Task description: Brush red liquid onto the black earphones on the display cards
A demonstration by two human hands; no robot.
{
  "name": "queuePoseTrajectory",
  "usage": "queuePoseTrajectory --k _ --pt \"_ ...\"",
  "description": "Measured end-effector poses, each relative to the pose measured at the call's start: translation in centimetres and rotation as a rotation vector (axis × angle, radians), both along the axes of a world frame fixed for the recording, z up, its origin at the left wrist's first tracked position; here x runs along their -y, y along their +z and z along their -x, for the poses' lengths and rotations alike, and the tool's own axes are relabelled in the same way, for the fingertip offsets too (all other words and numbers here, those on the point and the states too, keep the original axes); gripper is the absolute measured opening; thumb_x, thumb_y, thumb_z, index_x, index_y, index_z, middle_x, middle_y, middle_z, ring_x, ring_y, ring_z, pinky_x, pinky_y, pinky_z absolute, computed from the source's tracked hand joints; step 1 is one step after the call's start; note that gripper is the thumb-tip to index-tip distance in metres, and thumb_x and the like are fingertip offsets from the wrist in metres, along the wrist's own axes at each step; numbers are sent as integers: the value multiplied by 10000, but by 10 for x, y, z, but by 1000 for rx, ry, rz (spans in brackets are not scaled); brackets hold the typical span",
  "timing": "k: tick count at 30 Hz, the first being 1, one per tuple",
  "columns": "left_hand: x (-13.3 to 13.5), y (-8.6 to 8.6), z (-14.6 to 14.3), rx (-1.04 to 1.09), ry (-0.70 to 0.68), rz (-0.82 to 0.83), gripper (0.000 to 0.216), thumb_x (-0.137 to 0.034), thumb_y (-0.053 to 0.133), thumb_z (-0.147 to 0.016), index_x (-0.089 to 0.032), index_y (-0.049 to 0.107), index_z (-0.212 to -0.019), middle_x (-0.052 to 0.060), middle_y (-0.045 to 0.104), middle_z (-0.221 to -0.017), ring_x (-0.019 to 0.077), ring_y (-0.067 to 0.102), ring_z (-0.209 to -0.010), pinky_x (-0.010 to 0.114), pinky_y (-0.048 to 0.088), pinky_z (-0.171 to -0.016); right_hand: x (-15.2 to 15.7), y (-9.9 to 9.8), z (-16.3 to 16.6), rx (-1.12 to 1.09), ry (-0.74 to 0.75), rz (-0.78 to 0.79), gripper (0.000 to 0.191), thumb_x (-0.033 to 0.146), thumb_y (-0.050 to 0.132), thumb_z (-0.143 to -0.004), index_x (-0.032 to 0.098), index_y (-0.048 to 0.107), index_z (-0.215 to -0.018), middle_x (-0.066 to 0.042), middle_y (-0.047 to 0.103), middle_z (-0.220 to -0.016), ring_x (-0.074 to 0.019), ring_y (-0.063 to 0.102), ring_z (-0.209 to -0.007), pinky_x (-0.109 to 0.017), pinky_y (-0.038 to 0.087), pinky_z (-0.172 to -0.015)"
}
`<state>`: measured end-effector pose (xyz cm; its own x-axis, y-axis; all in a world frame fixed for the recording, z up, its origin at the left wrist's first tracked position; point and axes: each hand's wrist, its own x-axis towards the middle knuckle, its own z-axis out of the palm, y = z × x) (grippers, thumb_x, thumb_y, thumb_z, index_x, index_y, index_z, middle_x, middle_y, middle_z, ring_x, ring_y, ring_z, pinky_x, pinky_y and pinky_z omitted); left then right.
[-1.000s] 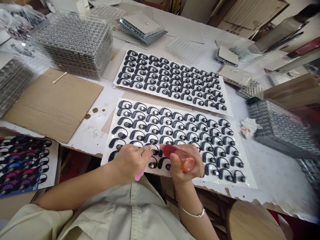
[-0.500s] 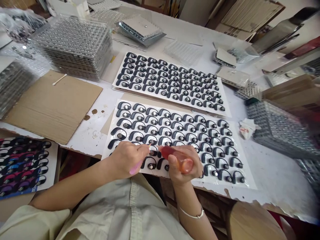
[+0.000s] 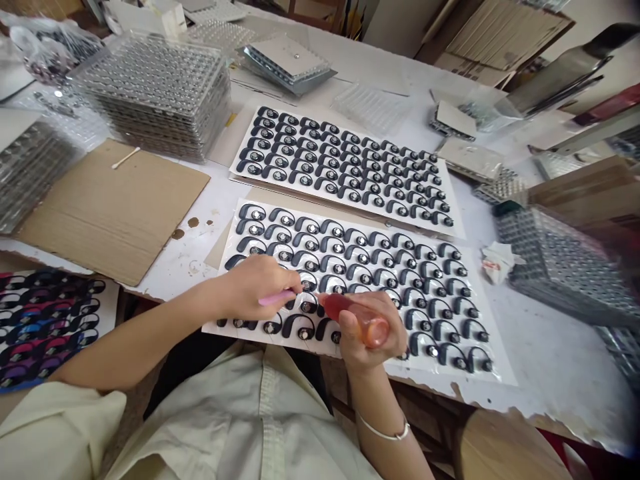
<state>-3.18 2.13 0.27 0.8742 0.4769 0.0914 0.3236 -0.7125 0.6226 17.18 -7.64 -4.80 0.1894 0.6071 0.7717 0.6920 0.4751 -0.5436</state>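
A slim pink stick tool [image 3: 277, 298] is pinched in my left hand [image 3: 255, 283], which is closed over the near sheet. My right hand [image 3: 373, 347] wraps around a translucent red-orange squeeze bottle [image 3: 357, 320], its narrow tip pointing left toward my left fingers. Under both hands lies a white sheet [image 3: 493, 363] with rows of black hook-shaped pieces [image 3: 305, 327], each bearing a shiny round stone or stud. The bottle tip is close to one piece in the lower rows; whether it touches is unclear. My hands hide several pieces.
A second sheet of black pieces [image 3: 345, 160] lies behind the first. Stacked clear trays [image 3: 150, 87] stand back left, beside brown cardboard [image 3: 115, 213] carrying a cotton swab [image 3: 126, 157]. More trays [image 3: 560, 260] and a crumpled tissue [image 3: 499, 261] are on the right. A multicoloured sheet [image 3: 50, 327] sits lower left.
My left hand has moved up, away from the near edge, and the pink tool now lies flatter. My right hand and the bottle have barely moved. The view has shifted slightly.
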Motion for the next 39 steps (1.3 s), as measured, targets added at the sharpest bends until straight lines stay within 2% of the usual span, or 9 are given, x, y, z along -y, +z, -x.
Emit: queuePoseTrajectory --k 6,16,22,34,39 --pt "-32 7 -4 85 -94 260 144 -75 621 -771 -148 711 -856 7 718 -754 86 601 -584 173 407 -567 -1 0 0 -6 -29 24 146 254 673 -764 180 591 -860 -19 623 -727 -155 564 -613 -327 471 -536" --pt "-32 -2 -3 135 -51 411 130 -75 639 -783 -149 728 -842 21 729 -787 94 621 -651 170 430 -598 -3 1 0 -37 -29 11 132 237 661 -772 164 607 -868 -21 637 -730 -150 563 -619 -323 459 -562" --pt "-31 -8 0 161 -42 413 122 -101 637 -798 -145 723 -873 35 727 -816 103 618 -684 178 435 -624 -3 0 -1 -47 -32 -10 135 216 676 -756 154 606 -854 -23 639 -721 -151 562 -626 -318 453 -570" --pt "-27 -10 1 189 -31 379 138 -110 619 -786 -141 724 -871 14 691 -706 71 531 -542 175 366 -524 -2 0 -2 -27 -28 -4 132 239 670 -761 167 605 -851 -22 636 -716 -161 559 -626 -328 454 -560" --pt "-28 -10 1 182 -27 410 138 -117 617 -796 -124 722 -885 33 707 -760 79 552 -578 174 389 -543 -3 -1 -2 -36 -3 -5 142 220 671 -759 168 608 -876 -23 629 -723 -163 569 -630 -336 455 -562"
